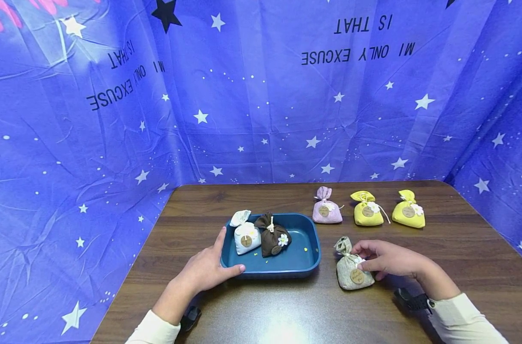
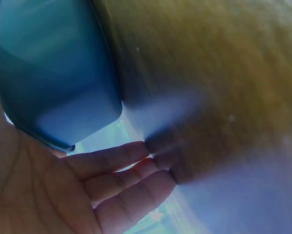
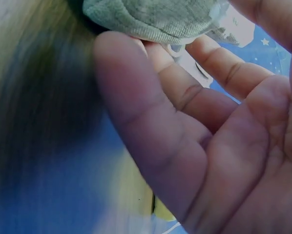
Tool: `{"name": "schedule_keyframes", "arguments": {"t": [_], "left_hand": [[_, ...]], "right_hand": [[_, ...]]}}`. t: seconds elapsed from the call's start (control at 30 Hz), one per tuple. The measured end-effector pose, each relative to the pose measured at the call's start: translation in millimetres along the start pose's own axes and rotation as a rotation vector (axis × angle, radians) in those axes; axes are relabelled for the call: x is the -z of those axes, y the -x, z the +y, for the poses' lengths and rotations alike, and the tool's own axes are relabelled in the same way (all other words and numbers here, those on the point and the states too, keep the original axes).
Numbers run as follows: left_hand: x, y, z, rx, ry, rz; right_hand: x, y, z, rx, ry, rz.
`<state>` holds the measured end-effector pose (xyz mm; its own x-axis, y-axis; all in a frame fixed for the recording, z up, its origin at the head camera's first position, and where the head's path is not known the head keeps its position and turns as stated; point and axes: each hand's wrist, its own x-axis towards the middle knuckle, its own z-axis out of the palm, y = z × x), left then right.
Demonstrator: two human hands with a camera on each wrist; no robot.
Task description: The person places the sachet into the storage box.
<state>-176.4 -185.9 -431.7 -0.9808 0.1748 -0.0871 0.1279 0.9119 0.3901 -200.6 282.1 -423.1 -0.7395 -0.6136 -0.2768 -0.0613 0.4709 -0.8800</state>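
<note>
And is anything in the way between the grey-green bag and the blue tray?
Nothing visible stands between the grey-green bag and the blue tray, though its raised rim would probably need clearing. The right hand holds the bag.

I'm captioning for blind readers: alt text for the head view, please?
A person's right hand holds a grey-green pouch on a wooden table; the left hand touches a blue tray containing a white pouch and a brown pouch. Farther back are a lilac pouch and two yellow pouches, before a starry blue curtain.
</note>
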Motion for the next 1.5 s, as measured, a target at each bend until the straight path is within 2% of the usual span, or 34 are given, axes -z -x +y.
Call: {"name": "schedule_keyframes", "arguments": {"t": [0.17, 0.6, 1.07, 1.3, 1.5], "left_hand": [[0.2, -0.4, 0.1, 0.001, 0.001, -0.004], [-0.2, 0.3, -0.7, 0.003, 0.004, -0.005], [-0.5, -0.7, -0.1, 0.004, 0.003, -0.002], [-1.0, -0.5, -0.4, 0.004, -0.003, 0.004], [-0.8, 0.6, 0.1, -0.015, 0.003, 0.024]], "right_hand": [[-1.3, 0.6, -1.5, -0.019, -0.011, 0.013], [-3.5, 1.7, -3.1, 0.017, -0.036, -0.002], [-0.2, -0.5, 2.1, 0.082, 0.04, 0.011], [0.6, -1.6, -2.6, 0.082, 0.048, 0.048], [3.8, -2.6, -6.9, 0.118, 0.068, 0.085]]}}
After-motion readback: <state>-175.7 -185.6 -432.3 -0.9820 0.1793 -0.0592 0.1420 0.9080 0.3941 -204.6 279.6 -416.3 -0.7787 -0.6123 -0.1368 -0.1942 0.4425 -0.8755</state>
